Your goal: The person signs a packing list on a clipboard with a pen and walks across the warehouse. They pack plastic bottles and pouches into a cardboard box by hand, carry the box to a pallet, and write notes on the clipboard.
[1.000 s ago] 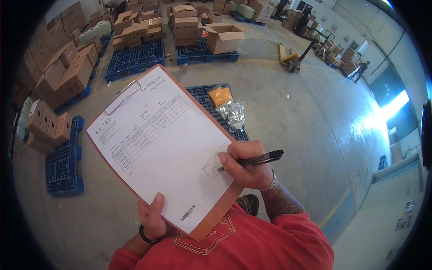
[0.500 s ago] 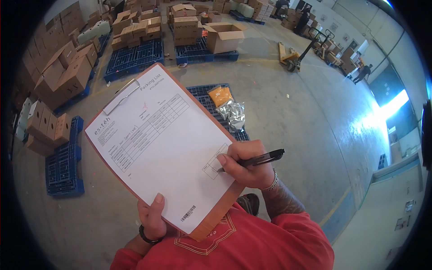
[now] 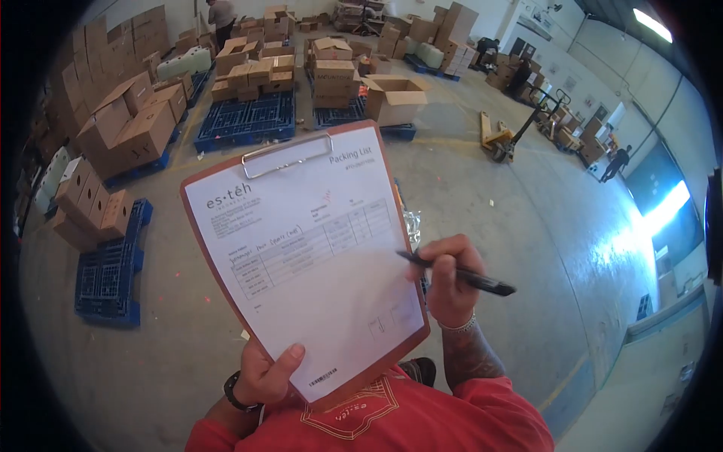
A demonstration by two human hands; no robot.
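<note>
A brown clipboard (image 3: 202, 226) carries a printed packing list (image 3: 316, 316) under its metal clip (image 3: 290, 157). My left hand (image 3: 271, 373) grips the board's lower left edge, thumb on top of the paper and the other fingers hidden beneath. In my right hand (image 3: 452, 282) is a black pen (image 3: 482, 282), pinched between thumb and fingers, its tip over the right side of the sheet near the printed table. Whether the tip touches the paper I cannot tell. A small pen mark stands in the box at the sheet's lower right.
Blue pallets (image 3: 245, 124) bear stacked cartons ahead, and an open carton (image 3: 394, 98) stands on one. Another blue pallet (image 3: 109, 282) with boxes lies left. A yellow pallet jack (image 3: 497, 137) is at the upper right. Several people are farther off, one person (image 3: 616, 163) by the doorway.
My right hand has lifted from the lower right box and moved up the sheet with the pen. The clipboard has turned more upright, and the head view has tilted up.
</note>
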